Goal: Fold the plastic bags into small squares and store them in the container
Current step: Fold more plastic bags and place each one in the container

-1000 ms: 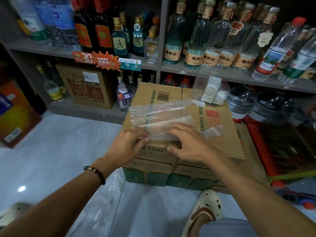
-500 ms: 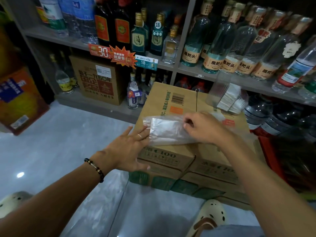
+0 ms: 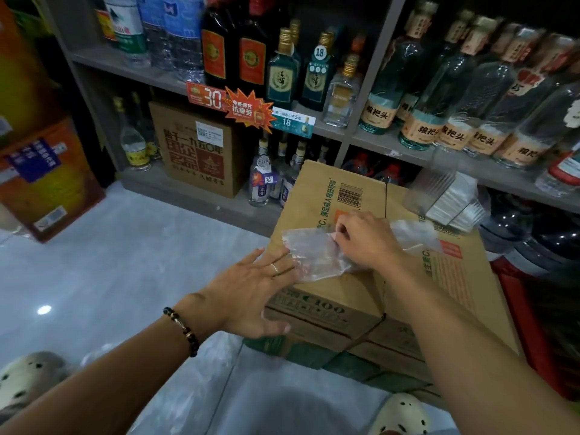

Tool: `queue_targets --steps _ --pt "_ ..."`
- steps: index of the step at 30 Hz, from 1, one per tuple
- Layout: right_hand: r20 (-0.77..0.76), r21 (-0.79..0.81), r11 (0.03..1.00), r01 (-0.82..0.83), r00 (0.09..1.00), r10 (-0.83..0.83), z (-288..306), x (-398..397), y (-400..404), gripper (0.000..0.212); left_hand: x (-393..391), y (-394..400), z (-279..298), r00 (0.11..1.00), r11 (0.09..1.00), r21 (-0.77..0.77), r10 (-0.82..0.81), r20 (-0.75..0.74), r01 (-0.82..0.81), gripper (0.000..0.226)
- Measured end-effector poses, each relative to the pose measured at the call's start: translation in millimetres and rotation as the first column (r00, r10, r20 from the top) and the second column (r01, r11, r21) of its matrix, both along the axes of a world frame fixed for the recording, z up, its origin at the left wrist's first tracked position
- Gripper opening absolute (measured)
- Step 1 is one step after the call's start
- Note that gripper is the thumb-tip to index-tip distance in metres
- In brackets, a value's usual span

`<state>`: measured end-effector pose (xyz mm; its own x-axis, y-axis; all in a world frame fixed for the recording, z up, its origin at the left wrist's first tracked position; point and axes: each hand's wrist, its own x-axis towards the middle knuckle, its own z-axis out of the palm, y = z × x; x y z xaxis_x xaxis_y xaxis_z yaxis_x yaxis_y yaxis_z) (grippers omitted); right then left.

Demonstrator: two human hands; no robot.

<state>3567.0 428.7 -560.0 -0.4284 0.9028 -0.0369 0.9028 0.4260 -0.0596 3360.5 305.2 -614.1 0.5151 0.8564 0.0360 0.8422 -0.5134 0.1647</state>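
Left hand (image 3: 251,293) lies flat at the near-left corner of the cardboard box (image 3: 326,296), fingers straight and slightly spread, tips just touching the left edge of the clear plastic bag (image 3: 314,259); right hand (image 3: 367,240) has fingers curled, pinching the bag's top fold. Risk: slick film could spring open beyond the fingertips, the left hand barely pins it. Clear container (image 3: 445,196) of folded bags sits beyond the right fingers, near the box edge, so a knock might tip it

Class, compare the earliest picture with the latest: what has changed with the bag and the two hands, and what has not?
The bag, spread flat earlier, is now folded narrower. The right hand has moved up and pinches its folded edge; the left hand has opened flat at the bag's left end. The box and the container of folded bags are unmoved.
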Motion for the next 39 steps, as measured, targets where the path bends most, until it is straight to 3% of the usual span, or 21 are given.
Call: queue_targets --steps 3,7,13,20,30,34,36,39 --pt "-0.006 -0.02 1.0 -0.009 1.0 0.009 0 -2 4 0.009 -1 -3 2 0.982 0.991 0.068 0.104 0.157 -0.115 0.076" --pt "0.005 -0.044 0.999 -0.01 1.0 0.011 0 -2 6 0.011 5 5 9 0.843 0.875 0.203 0.323 0.429 -0.439 0.05" --pt "-0.019 -0.066 0.998 -0.023 1.0 0.021 3 2 9 0.013 26 27 9 0.871 0.897 0.008 0.428 0.24 -0.443 0.064" --pt "-0.071 -0.077 0.995 -0.062 0.996 0.057 5 4 15 0.014 19 37 7 0.844 0.885 0.007 0.44 0.308 -0.465 0.056" --pt "0.075 -0.04 0.993 -0.112 0.991 0.115 1 3 19 0.018 16 39 6 0.801 0.872 -0.054 0.47 0.37 -0.487 0.056" --pt "0.056 -0.048 0.994 -0.094 0.994 0.097 0 3 18 0.019 21 42 8 0.927 0.945 0.116 0.269 0.259 -0.307 0.059" --pt "0.056 -0.054 0.995 -0.086 0.994 0.089 0 2 18 0.021 28 44 9 0.967 0.971 0.105 0.197 0.163 -0.215 0.062" --pt "-0.047 -0.141 0.989 -0.037 0.998 0.031 5 4 19 0.016 32 43 5 0.974 0.974 0.041 0.219 0.049 -0.221 0.075"
